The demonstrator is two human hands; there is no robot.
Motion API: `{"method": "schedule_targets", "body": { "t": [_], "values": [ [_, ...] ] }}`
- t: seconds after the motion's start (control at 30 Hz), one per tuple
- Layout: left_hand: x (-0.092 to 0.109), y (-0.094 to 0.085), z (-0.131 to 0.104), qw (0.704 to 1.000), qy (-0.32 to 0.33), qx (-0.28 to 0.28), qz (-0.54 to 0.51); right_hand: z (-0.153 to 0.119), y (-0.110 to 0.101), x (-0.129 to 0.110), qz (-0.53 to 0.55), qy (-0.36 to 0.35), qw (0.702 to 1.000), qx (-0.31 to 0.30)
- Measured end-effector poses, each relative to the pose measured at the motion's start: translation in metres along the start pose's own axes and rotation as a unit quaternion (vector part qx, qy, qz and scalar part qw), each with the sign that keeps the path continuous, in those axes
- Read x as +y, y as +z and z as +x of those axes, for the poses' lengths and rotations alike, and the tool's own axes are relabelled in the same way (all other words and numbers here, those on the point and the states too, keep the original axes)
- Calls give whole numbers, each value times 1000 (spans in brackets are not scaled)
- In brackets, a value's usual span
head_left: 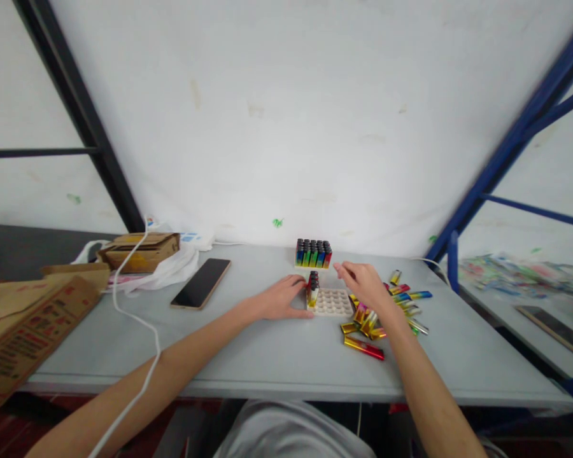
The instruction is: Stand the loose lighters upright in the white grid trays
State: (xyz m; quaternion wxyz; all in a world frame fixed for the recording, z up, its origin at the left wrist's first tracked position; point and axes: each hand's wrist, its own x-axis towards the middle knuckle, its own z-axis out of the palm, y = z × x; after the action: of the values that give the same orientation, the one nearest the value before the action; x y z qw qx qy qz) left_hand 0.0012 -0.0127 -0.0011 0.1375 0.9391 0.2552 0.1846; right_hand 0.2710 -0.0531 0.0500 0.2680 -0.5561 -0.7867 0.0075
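One short line of upright lighters [313,290] stands in the white tray [335,303], just to the right of the person's left hand [281,300]. That hand is spread wide at the tray's left end, its thumb by the near corner and its fingers toward the far one. The right hand [365,285] is above the tray's right end, fingers bent and drawn close together; whether they pinch anything cannot be told. Below and to the right of it, loose lighters [367,319] lie heaped on the desk [267,362] in gold, red, blue and green, with a gold-and-red lighter [364,348] nearest the person. Beyond both hands stands a packed block of black-topped lighters [314,254]. Left of the left hand lies a phone [201,284], and farther left a small cardboard box [141,252] sits by a white plastic bag [172,270].
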Motion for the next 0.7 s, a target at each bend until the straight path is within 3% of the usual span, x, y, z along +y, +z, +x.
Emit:
{"method": "schedule_targets", "body": {
  "t": [0.17,0.27,0.43,0.7],
  "values": [
    [0,0,-1,1000,-10,-3,2,-6,-7,55,-47,38,994,-92],
    [-2,1,-1,1000,-9,3,1,-13,-11,74,-27,52,989,-134],
    [-2,2,0,1000,-12,-1,6,-16,-12,81,-6,69,979,-194],
    [0,0,0,1000,-13,-6,8,-18,-16,90,59,96,969,-219]
  ]
}}
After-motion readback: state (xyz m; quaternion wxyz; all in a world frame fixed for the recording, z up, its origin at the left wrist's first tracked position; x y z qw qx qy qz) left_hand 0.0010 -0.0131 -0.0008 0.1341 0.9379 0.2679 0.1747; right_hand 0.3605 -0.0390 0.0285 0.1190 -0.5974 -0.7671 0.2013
